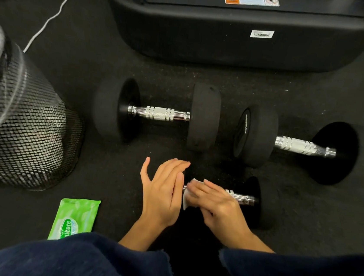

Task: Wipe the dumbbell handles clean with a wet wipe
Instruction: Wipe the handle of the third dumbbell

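Three black dumbbells with chrome handles lie on the dark floor. The nearest, smallest dumbbell (253,200) lies under my hands. My right hand (212,202) wraps a white wet wipe (186,200) around its handle. My left hand (163,192) rests with straight fingers against the dumbbell's left end, which it hides. A larger dumbbell (159,113) lies behind, at centre. A third dumbbell (298,145) lies to the right.
A green pack of wet wipes (74,218) lies on the floor at the lower left. A black mesh bin (19,124) with a clear liner stands at left. A big black machine base (234,30) fills the back. A white cable (54,14) runs across the floor.
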